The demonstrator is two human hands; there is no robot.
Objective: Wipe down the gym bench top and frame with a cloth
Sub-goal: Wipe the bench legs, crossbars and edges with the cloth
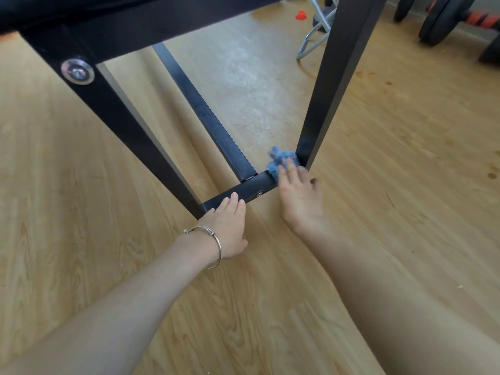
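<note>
Task stage: wiping the black metal bench frame (121,117) at floor level, judged mid-way through the frame part of the job.
Cloth: blue crumpled cloth (280,161) bunched on the low black cross-bar (243,190) at the bench's right corner, touching the foot of the slanted black right leg (330,90).
Done so far: cannot tell from the metal, no clear wet or clean streaks showing; black padded bench top (81,6) visible only as a sliver at the upper left, so wiped or not is unknown.
Left to do, as a judgement: the rest of the cross-bar toward the left corner, the long black centre rail (200,109), and the upper legs if not yet covered.
Right hand (300,196): arm stretched forward and low, palm down, fingers close together and fairly straight on top of the cloth, pressing it onto the bar; fingertips blurred, so any curl around the cloth is uncertain.
Left hand (227,226): flat and relaxed, fingers together with tips resting on the cross-bar near the left corner, thumb spread out over the pale wood-pattern floor (81,239); holding nothing, apparently bracing; thin silver bangle (216,239) on the wrist.
Background: black weight plates (443,20) beyond the bench's far right side, well apart.
</note>
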